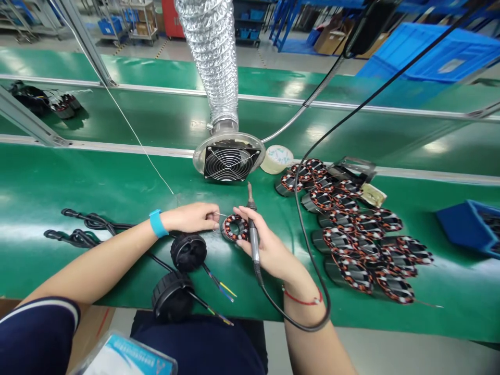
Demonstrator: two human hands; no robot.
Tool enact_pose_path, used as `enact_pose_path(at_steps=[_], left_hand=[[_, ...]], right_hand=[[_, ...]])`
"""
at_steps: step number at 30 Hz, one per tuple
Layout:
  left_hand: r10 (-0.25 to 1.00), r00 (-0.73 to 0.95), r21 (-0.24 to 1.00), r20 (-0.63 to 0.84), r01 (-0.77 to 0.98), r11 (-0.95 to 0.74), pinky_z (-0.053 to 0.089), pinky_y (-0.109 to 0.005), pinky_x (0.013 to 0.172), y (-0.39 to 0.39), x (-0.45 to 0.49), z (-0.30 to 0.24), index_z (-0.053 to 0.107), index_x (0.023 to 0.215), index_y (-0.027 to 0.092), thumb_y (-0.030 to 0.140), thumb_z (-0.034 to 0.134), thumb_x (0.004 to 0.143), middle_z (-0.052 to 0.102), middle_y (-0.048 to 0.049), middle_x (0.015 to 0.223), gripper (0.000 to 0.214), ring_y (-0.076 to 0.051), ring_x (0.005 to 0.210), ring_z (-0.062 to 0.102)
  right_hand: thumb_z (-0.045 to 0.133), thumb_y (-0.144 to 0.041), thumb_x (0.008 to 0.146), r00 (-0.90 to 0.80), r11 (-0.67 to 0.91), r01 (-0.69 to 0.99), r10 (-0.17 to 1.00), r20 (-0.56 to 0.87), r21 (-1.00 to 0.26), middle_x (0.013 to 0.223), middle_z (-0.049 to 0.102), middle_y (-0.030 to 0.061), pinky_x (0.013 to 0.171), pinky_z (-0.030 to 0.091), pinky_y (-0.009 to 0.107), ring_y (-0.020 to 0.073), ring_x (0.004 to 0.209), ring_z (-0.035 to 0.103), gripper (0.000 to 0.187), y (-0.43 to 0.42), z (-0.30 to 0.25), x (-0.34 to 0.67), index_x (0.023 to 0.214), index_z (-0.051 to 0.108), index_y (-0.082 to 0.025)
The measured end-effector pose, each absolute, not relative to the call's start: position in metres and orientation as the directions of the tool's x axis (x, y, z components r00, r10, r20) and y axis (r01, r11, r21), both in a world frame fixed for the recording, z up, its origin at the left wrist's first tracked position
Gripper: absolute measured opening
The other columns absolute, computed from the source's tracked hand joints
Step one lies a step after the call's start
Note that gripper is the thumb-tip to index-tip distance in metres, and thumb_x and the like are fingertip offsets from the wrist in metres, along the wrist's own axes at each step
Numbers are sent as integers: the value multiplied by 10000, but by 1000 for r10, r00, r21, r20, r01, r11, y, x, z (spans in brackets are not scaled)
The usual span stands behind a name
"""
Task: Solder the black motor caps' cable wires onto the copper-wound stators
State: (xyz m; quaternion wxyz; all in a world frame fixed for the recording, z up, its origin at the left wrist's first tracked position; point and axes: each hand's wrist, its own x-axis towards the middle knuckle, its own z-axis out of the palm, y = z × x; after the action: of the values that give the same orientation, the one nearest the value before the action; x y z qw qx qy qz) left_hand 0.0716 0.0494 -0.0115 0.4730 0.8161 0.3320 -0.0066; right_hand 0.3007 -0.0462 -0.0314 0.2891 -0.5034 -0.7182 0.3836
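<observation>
My left hand [199, 217] is closed in a pinch on a thin wire [222, 214] that runs to a small ring-shaped motor stator [235, 227] with copper windings. Between the fingers and thumb of my right hand [267, 245] sits the right side of that stator. The same hand also holds a soldering iron [253, 239], its tip pointing away from me, apart from the stator. Two round black plastic housings [189, 252] with stripped coloured wires [223, 287] lie close to my left forearm. Whether the thin wire belongs to the stator cannot be made out.
Several wound stators [353, 224] stand grouped on the right of the green bench [117, 179]. A fume extractor fan [230, 164] faces me, beside a tape roll [276, 159]. The iron's cable [300, 208] loops over my right forearm. A blue bin [464, 226] sits far right.
</observation>
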Motion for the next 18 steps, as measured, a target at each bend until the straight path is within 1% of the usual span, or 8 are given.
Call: enact_pose_path(at_steps=[2, 4, 7, 9, 12, 14, 16, 18], left_hand=[[476, 808, 783, -348, 530, -327, 337, -222, 598, 51, 69, -11, 611, 796, 158, 333, 501, 885, 592, -1, 711, 225, -123, 648, 483], [436, 813, 800, -386, 531, -281, 356, -220, 608, 54, 65, -13, 627, 761, 155, 328, 497, 887, 608, -2, 692, 250, -120, 644, 499], [436, 785, 826, -441, 544, -144, 383, -224, 622, 62, 56, -17, 643, 742, 145, 347, 535, 858, 629, -10, 673, 257, -125, 645, 527], [403, 779, 841, -481, 539, -38, 370, -229, 601, 65, 51, -19, 647, 716, 140, 366, 566, 827, 624, -15, 643, 264, -123, 618, 515], [390, 735, 827, -555, 538, 163, 266, -229, 497, 67, 48, -22, 652, 687, 129, 355, 612, 763, 593, -13, 585, 242, -89, 503, 414], [406, 693, 803, -596, 509, 311, 169, -233, 444, 66, 48, -22, 651, 678, 118, 335, 634, 727, 581, -14, 565, 223, -62, 435, 322], [412, 680, 786, -607, 435, 440, 116, -230, 419, 64, 50, -21, 646, 681, 111, 316, 662, 704, 587, -21, 573, 207, -42, 405, 274], [418, 694, 777, -587, 336, 533, 101, -217, 408, 62, 53, -18, 639, 690, 109, 303, 697, 695, 593, -25, 593, 203, -29, 403, 263]], right_hand=[[650, -235, 830, -265, 196, 553, 963, 52, -810, 1412, 543, 124, 1099, 440, 527, 264, 1296, 544, 693, -48, -33, 291, 1446, 335, -279], [700, -273, 801, -184, 202, 619, 977, 109, -759, 1309, 602, 131, 1037, 483, 544, 292, 1210, 587, 691, -50, -36, 280, 1414, 381, -256], [749, -362, 772, -88, 185, 689, 981, 173, -700, 1201, 635, 149, 973, 507, 574, 334, 1124, 611, 677, -53, -39, 268, 1355, 440, -214], [726, -397, 796, -70, 159, 676, 986, 152, -719, 1200, 634, 154, 976, 508, 568, 329, 1122, 619, 655, -54, -40, 268, 1350, 433, -207], [631, -336, 868, -165, 175, 585, 982, 95, -792, 1326, 580, 152, 1042, 485, 517, 282, 1217, 591, 591, -55, -38, 276, 1393, 383, -224], [601, -267, 878, -271, 225, 535, 959, 87, -814, 1420, 517, 144, 1077, 467, 486, 259, 1277, 557, 618, -56, -37, 282, 1438, 340, -242], [605, -225, 869, -330, 282, 532, 937, 112, -798, 1444, 500, 134, 1092, 455, 486, 257, 1301, 539, 657, -56, -37, 285, 1461, 323, -258], [615, -206, 861, -333, 336, 571, 929, 162, -749, 1417, 531, 128, 1085, 454, 512, 267, 1291, 541, 642, -55, -39, 284, 1445, 353, -266]])
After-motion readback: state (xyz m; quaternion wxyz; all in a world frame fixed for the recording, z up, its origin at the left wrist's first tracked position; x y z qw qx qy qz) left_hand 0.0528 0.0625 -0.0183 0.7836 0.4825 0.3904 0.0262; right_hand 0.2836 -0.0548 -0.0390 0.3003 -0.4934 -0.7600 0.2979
